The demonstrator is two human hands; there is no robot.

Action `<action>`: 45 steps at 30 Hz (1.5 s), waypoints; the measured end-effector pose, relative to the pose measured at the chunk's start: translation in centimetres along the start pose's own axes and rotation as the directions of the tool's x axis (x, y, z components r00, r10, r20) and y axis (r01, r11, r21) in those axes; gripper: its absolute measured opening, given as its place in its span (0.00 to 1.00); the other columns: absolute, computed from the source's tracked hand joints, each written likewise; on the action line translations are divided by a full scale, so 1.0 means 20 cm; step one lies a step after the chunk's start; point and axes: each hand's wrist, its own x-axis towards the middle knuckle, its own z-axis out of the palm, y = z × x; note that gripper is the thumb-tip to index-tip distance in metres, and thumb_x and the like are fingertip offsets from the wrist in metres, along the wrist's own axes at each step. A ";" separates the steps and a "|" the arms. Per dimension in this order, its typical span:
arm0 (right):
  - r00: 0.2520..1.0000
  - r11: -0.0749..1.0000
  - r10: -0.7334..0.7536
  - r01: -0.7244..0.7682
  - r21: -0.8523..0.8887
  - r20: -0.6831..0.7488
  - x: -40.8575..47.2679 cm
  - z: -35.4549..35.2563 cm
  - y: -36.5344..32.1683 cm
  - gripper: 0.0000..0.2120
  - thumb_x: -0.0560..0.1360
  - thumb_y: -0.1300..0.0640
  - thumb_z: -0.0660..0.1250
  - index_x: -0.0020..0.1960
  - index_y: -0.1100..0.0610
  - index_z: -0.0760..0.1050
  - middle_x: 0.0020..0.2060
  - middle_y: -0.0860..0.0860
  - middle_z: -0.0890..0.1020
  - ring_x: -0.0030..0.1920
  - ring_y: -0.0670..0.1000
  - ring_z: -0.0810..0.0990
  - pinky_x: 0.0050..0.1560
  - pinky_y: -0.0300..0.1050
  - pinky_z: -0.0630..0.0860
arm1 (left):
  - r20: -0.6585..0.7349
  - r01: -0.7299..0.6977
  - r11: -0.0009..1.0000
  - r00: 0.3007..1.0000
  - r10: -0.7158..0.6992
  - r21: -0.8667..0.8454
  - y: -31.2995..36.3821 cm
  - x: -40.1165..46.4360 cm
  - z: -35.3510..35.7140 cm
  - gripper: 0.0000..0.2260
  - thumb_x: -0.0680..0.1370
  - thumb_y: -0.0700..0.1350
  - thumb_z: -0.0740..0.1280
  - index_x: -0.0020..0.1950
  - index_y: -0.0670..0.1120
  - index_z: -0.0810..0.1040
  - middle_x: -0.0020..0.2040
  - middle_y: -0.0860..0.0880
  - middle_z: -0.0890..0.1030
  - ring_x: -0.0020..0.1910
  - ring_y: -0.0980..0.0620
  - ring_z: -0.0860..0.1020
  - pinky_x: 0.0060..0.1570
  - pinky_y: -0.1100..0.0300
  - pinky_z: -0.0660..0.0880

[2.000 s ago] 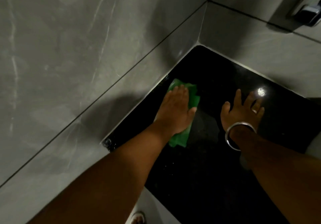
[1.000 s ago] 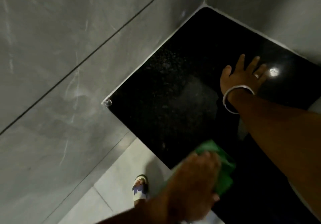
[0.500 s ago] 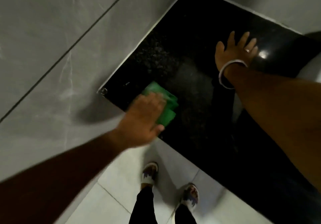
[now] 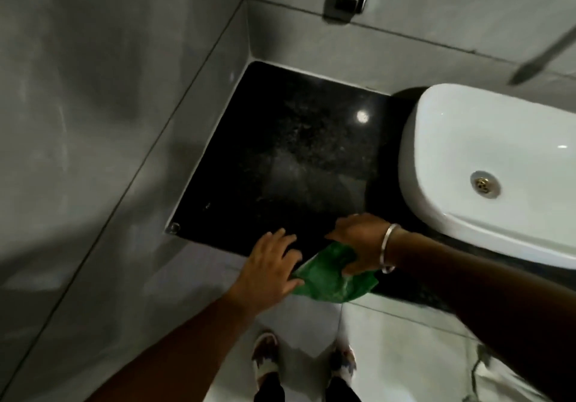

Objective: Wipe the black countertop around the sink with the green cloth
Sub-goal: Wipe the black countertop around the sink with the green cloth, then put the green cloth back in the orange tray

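— Two hands meet at the front edge of the black desk (image 4: 290, 152), about six o'clock from its middle. Who has the green cloth (image 4: 330, 277)?

— Right hand (image 4: 358, 242), I'd say: it is curled down on the cloth's upper edge, thumb and fingers pinching it. The left hand (image 4: 271, 267) lies spread and flat, fingertips touching the cloth's left corner, gripping nothing.

— And the cloth itself?

— Bunched, half on the desk's lip and half hanging over the floor, at roughly seven o'clock from the white sink (image 4: 486, 168).

— So how should this step be done well?

— Looks like a handover or a refold. Gather the loose part up onto the desk first so it doesn't drop, flatten it into a pad under the palm, then press evenly. A hazy grey smear shows near the centre, so long overlapping strokes toward twelve o'clock, into the wall corner, and along the sink's curved base at three o'clock should catch it.
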 end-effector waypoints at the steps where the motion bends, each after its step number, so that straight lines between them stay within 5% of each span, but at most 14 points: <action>1: 0.999 0.998 0.045 -0.044 -0.052 0.012 -0.01 0.01 -0.02 0.37 0.63 0.37 0.72 0.67 0.52 0.71 0.59 0.56 0.77 0.58 0.60 0.76 0.57 0.50 0.74 | -0.018 -0.048 0.999 0.999 0.048 -0.002 0.02 0.00 -0.03 0.18 0.68 0.58 0.72 0.53 0.51 0.76 0.65 0.46 0.78 0.69 0.42 0.72 0.67 0.44 0.71; 4: 0.988 0.988 0.154 -0.154 -0.027 0.010 -0.03 0.03 -0.05 0.25 0.64 0.41 0.73 0.56 0.51 0.75 0.54 0.54 0.79 0.55 0.59 0.77 0.52 0.50 0.75 | -0.048 -0.144 0.989 0.988 0.145 0.029 0.10 0.05 -0.04 0.10 0.70 0.53 0.66 0.47 0.50 0.75 0.62 0.46 0.79 0.67 0.43 0.74 0.69 0.46 0.67; 10: 0.957 0.955 0.286 -0.282 0.090 -0.044 -0.17 0.10 -0.07 0.16 0.68 0.45 0.69 0.53 0.51 0.78 0.54 0.54 0.79 0.54 0.59 0.78 0.51 0.49 0.76 | 0.065 -0.223 0.969 0.974 0.217 0.110 0.12 0.20 -0.13 0.17 0.62 0.55 0.67 0.48 0.50 0.75 0.50 0.47 0.80 0.53 0.44 0.79 0.61 0.49 0.67; 13: 0.936 0.863 0.351 -0.323 0.389 -0.001 -0.30 0.20 -0.05 0.11 0.68 0.48 0.71 0.48 0.49 0.77 0.48 0.51 0.80 0.49 0.55 0.79 0.45 0.43 0.74 | 0.263 -0.256 0.964 0.937 0.231 0.066 0.23 0.27 -0.19 0.14 0.67 0.52 0.69 0.50 0.52 0.74 0.44 0.50 0.82 0.45 0.46 0.80 0.52 0.52 0.70; 15: 0.926 0.757 0.377 -0.294 0.583 -0.023 -0.43 0.28 -0.01 0.08 0.67 0.52 0.73 0.39 0.48 0.74 0.40 0.48 0.78 0.43 0.51 0.77 0.41 0.38 0.70 | 0.369 -0.107 0.985 0.917 0.149 -0.132 0.31 0.32 -0.24 0.15 0.68 0.50 0.70 0.53 0.52 0.74 0.43 0.51 0.82 0.42 0.48 0.80 0.45 0.56 0.74; 21: 0.748 0.080 0.663 -0.091 0.993 0.015 -1.11 0.63 0.14 0.06 0.66 0.60 0.77 0.41 0.57 0.82 0.35 0.50 0.83 0.36 0.47 0.80 0.41 0.42 0.76 | 0.554 0.187 0.828 0.815 0.171 -0.529 0.83 0.55 -0.34 0.05 0.73 0.41 0.68 0.36 0.44 0.79 0.29 0.55 0.77 0.29 0.61 0.73 0.34 0.61 0.70; 23: 0.677 -0.219 0.732 0.116 0.969 0.084 -1.40 0.78 0.18 0.04 0.69 0.65 0.74 0.43 0.60 0.82 0.36 0.51 0.85 0.36 0.48 0.84 0.40 0.43 0.79 | 0.610 0.316 0.746 0.778 0.150 -0.587 1.11 0.63 -0.32 0.14 0.76 0.38 0.67 0.30 0.47 0.75 0.24 0.57 0.74 0.25 0.63 0.70 0.31 0.64 0.67; 25: 0.653 -0.494 0.728 0.288 0.820 0.210 -1.66 0.93 0.21 0.06 0.71 0.66 0.71 0.48 0.63 0.82 0.38 0.56 0.86 0.37 0.53 0.85 0.36 0.47 0.81 | 0.677 0.473 0.633 0.728 0.111 -0.613 1.38 0.71 -0.26 0.11 0.76 0.43 0.68 0.33 0.48 0.78 0.28 0.55 0.78 0.28 0.59 0.75 0.31 0.64 0.70; 27: 0.615 -0.608 0.731 0.390 0.691 0.296 -1.94 1.10 0.25 0.08 0.72 0.64 0.70 0.51 0.62 0.81 0.40 0.58 0.86 0.39 0.57 0.86 0.34 0.52 0.81 | 0.725 0.585 0.509 0.679 0.118 -0.631 1.71 0.79 -0.18 0.07 0.76 0.49 0.69 0.40 0.48 0.81 0.34 0.51 0.81 0.32 0.55 0.79 0.33 0.63 0.74; 31: 0.486 -0.653 0.757 0.587 0.479 0.436 -2.45 1.49 0.32 0.12 0.74 0.61 0.69 0.56 0.58 0.78 0.44 0.59 0.86 0.42 0.60 0.86 0.36 0.59 0.81 | 0.771 0.711 0.310 0.618 0.152 -0.631 2.40 0.89 0.01 0.09 0.75 0.49 0.70 0.52 0.49 0.84 0.46 0.48 0.86 0.44 0.50 0.83 0.52 0.53 0.79; 35: 0.383 -0.637 0.725 0.690 0.345 0.573 -2.89 1.85 0.35 0.13 0.75 0.62 0.68 0.59 0.57 0.75 0.52 0.59 0.82 0.47 0.62 0.82 0.34 0.61 0.81 | 0.740 0.642 0.402 0.654 0.157 -0.653 3.01 0.95 0.29 0.17 0.73 0.39 0.73 0.61 0.42 0.80 0.54 0.41 0.85 0.52 0.43 0.83 0.53 0.49 0.80; 37: 0.310 -0.618 0.679 0.731 0.290 0.665 -3.07 2.02 0.36 0.09 0.75 0.66 0.67 0.53 0.56 0.75 0.46 0.57 0.81 0.43 0.60 0.81 0.27 0.57 0.80 | 0.707 0.595 0.454 0.697 0.119 -0.663 3.29 0.97 0.43 0.10 0.74 0.38 0.72 0.55 0.40 0.81 0.49 0.41 0.85 0.47 0.45 0.83 0.47 0.53 0.80; 40: 0.188 -0.517 0.683 0.807 0.286 0.706 -3.26 2.25 0.40 0.08 0.75 0.70 0.65 0.46 0.58 0.77 0.41 0.58 0.82 0.35 0.58 0.84 0.30 0.53 0.80 | 0.663 0.474 0.561 0.724 0.190 -0.679 3.63 1.05 0.62 0.02 0.76 0.40 0.71 0.47 0.44 0.82 0.50 0.38 0.84 0.48 0.43 0.82 0.55 0.47 0.80; 45: 0.022 -0.471 0.556 0.832 0.293 0.831 -3.53 2.56 0.48 0.03 0.73 0.66 0.69 0.46 0.63 0.75 0.38 0.61 0.78 0.34 0.58 0.78 0.26 0.47 0.78 | 0.593 0.212 0.715 0.732 0.336 -0.666 4.20 1.20 0.97 0.08 0.76 0.40 0.70 0.54 0.39 0.81 0.46 0.43 0.83 0.42 0.48 0.80 0.45 0.57 0.77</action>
